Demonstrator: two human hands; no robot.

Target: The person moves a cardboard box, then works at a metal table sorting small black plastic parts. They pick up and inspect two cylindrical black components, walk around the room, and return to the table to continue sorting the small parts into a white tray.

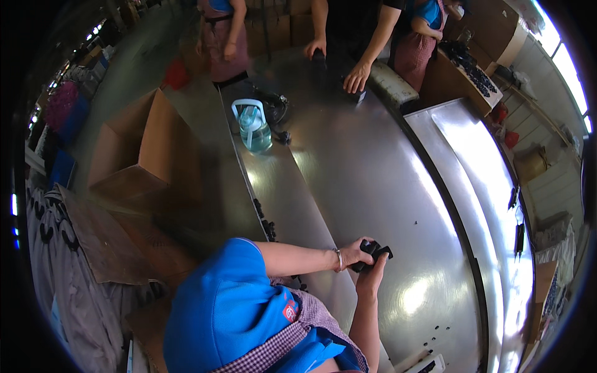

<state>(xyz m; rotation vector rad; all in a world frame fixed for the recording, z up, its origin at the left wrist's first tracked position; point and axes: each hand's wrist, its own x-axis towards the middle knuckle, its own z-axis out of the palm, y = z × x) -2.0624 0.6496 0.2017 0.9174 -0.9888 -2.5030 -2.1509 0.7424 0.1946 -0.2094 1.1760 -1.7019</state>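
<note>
My left hand (353,253), with a bracelet at its wrist, is closed on a small black piece (368,247) over the metal table. From the near side my right hand (371,278) reaches up and is closed on a second black piece (384,253), its thumb uppermost. Both pieces touch or lie very close together between my hands. They are dark and blocky, and my fingers cover part of them, so their exact kind does not show.
A clear water jug (256,133) with a pale handle stands on the metal table (354,168) near dark cables. Black bits (264,221) line its left edge. An open cardboard box (134,152) sits left. Across, a co-worker's hands (357,78) hold dark blocks; two other people stand there.
</note>
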